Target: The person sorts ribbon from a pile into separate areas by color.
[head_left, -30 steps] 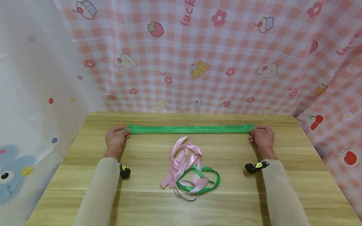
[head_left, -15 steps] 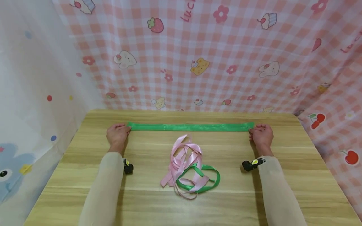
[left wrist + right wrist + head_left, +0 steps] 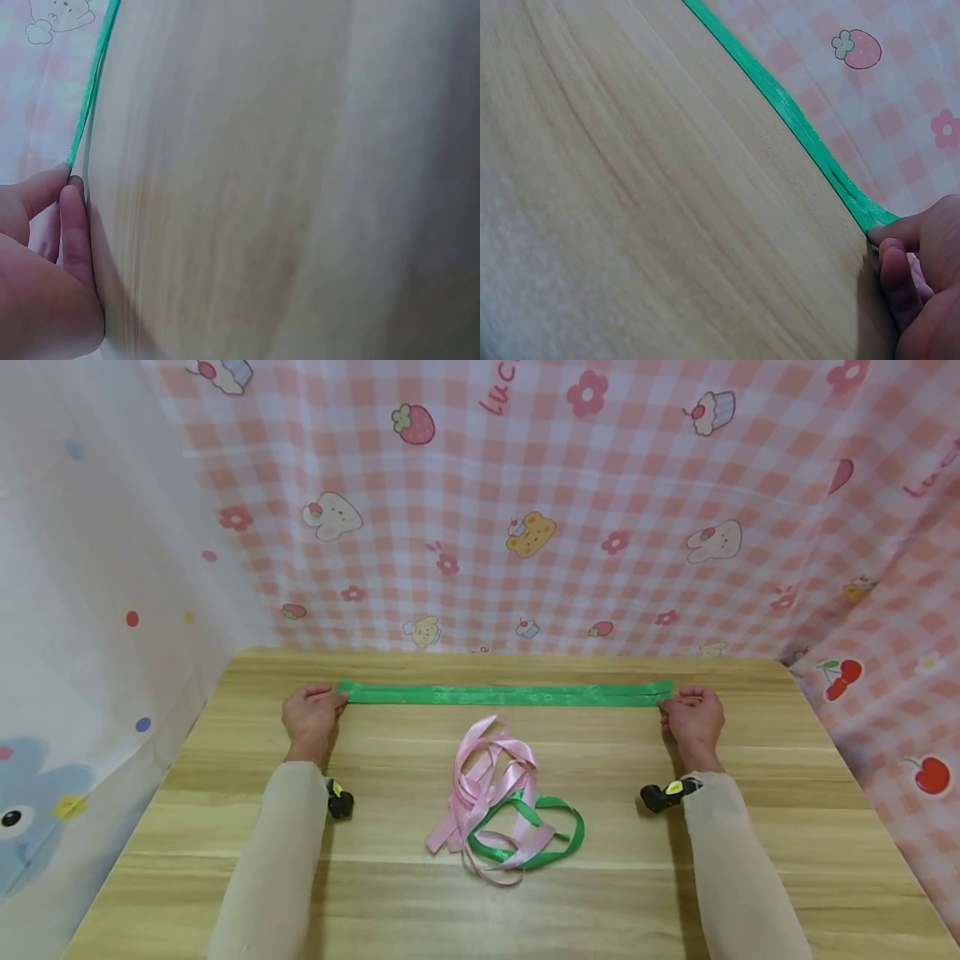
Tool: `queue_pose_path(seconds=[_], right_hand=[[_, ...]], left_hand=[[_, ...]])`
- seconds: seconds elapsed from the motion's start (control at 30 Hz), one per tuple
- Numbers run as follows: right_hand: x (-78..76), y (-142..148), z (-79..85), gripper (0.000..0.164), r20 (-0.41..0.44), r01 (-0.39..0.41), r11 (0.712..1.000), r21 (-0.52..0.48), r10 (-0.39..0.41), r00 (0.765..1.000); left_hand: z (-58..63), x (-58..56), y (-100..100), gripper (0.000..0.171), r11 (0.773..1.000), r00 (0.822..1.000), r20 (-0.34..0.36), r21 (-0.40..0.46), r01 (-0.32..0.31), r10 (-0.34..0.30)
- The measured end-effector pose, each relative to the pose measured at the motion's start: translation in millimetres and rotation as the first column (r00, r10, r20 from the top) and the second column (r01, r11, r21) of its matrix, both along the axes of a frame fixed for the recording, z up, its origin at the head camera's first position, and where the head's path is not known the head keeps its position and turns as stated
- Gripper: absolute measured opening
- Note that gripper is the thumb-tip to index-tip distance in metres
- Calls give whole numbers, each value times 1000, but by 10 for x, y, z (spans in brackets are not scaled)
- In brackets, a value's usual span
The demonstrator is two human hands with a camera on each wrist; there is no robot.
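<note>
A green satin ribbon [image 3: 510, 695] stretches straight across the far part of the table, with a lengthwise fold line showing near its right end. My left hand [image 3: 311, 720] pinches its left end between thumb and fingers; the left wrist view shows the ribbon [image 3: 94, 82] running up from the fingertips. At the opposite end my right hand [image 3: 694, 725] pinches the ribbon too, and in the right wrist view the green strip [image 3: 780, 101] narrows toward the thumb. Between the forearms lies a loose heap of pink ribbon [image 3: 474, 793] tangled with a looped green ribbon [image 3: 576, 837].
The wooden table [image 3: 390, 902] has its back edge just beyond the stretched ribbon. Behind it hangs a pink checked curtain [image 3: 480, 527], with a white printed curtain [image 3: 67, 568] on the left. Black wrist cameras [image 3: 340, 802] sit at both cuffs.
The held ribbon has shifted slightly up in the head view, and its fold line looks different along its length. Both hands keep their pinch, and the pink and green heap stays put.
</note>
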State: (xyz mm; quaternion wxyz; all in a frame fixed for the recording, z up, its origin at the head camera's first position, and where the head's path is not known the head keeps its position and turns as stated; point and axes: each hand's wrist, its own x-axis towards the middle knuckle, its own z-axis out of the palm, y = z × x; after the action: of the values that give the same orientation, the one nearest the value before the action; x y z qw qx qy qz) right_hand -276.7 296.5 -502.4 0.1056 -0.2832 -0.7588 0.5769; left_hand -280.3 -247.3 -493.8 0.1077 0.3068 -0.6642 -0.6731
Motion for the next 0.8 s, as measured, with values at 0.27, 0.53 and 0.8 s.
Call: queue_pose_path(seconds=[0.27, 0.53, 0.8], right_hand=[[12, 6, -8, 31, -5, 5, 1000, -25, -5, 1000], [23, -2, -16, 32, -46, 15, 997, -78, -19, 999], [207, 21, 123, 40, 3, 18, 999, -42, -18, 1000]], left_hand=[[14, 20, 11, 35, 995, 999, -31, 89, -37, 40], [64, 83, -14, 44, 985, 998, -49, 173, -21, 30], [90, 299, -160, 58, 995, 994, -31, 24, 101, -100]])
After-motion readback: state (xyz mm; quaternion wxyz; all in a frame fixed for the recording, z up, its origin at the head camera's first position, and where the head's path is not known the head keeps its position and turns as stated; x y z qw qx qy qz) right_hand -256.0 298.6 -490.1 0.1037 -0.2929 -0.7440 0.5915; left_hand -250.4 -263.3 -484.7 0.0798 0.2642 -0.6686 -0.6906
